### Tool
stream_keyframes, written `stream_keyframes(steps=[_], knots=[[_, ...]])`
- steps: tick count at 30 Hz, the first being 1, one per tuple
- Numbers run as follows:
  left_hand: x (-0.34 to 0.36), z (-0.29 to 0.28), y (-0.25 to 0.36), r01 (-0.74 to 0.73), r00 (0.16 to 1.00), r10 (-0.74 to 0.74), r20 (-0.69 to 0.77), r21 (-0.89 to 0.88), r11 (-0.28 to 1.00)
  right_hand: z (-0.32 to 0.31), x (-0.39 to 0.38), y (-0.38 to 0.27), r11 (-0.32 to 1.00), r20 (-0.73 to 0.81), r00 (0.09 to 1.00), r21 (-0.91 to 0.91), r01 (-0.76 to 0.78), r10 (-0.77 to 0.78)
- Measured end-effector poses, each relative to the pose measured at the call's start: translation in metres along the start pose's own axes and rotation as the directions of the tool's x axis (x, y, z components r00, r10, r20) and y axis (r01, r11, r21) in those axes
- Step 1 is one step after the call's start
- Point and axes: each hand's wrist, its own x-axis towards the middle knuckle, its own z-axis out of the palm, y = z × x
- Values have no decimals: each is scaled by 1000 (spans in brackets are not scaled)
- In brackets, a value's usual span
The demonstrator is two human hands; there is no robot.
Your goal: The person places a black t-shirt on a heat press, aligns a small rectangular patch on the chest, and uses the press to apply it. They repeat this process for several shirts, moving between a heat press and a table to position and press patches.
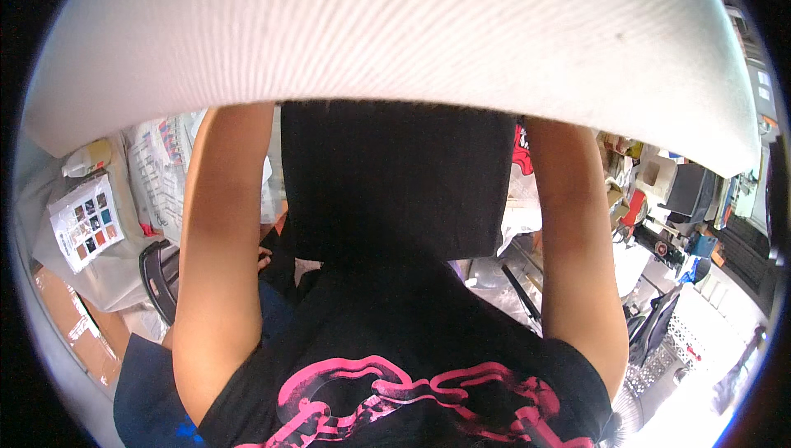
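Covering the upper frame, white ribbed fabric hides both hands, grip can't be told; black cloth hangs centre between raised forearms, presumably supported above.

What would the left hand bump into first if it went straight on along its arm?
Maybe the pale ribbed thing, since the left arm runs out of sight behind it. But the left hand is hidden, so I can't be sure.

Wide panel: off-white, streaked with fine, close-set lines
Square panel: solid black
Shirt: black, splashed with a pink chain print
Paper sheet: white, bearing a grid of multicoloured squares
Box: brown, with whitish shiny streaks
Chair arm: black
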Motion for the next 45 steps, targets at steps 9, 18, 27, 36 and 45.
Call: stream_keyframes(steps=[9, 18, 27, 36, 45], knots=[[-38, -9, 65, -54, 995, 63, 74, -113, 992, 6, -77, -75, 945, 35, 944, 5, 328, -328], [-22, 19, 30, -125, 975, 117, 186, 32, 992, 9, -53, -47, 909, 166, 946, -272, 316, -279], [-136, -45, -83, 425, 879, -356, 317, -184, 886, -29, -169, 59, 912, 165, 932, 210, -353, 323], [-374, -120, -40, 988, 54, -415, 908, -109, -109, -29, -370, 73, -165, 925, 328, 360, -918, 190], [-390, -80, -60, 918, 395, -481, 783, -364, 161, -10, -374, 81, -192, 924, 358, 379, -905, 137]])
